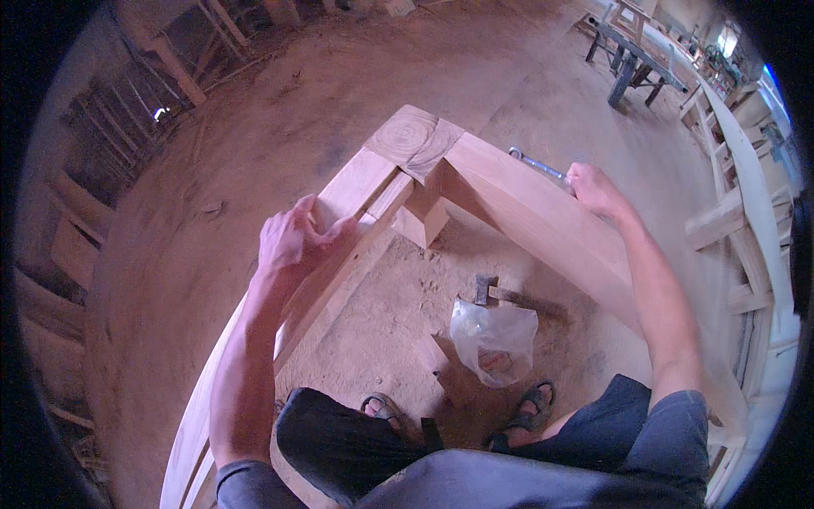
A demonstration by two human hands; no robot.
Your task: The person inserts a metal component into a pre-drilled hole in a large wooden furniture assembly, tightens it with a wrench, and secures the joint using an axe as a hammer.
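Observation:
A pale wooden frame stands before me, its two rails meeting at a square corner post [409,136] with end-grain rings on top. My left hand [292,237] lies over the left rail [360,182], fingers on its outer side and thumb across the top, gripping it. On the outer side of the right rail [526,212], my right hand [593,188] is closed round the end of a silver wrench [540,164]. The wrench's round head points toward the corner post, close to the rail's outer face. Whether it touches a bolt is hidden.
Inside the frame, a hammer-like tool [487,289] with a wooden handle and a clear plastic bag [493,339] lie on the dusty floor near my feet. A workbench [632,59] stands far right. Timber pieces [721,220] line the right side; more wood leans at left.

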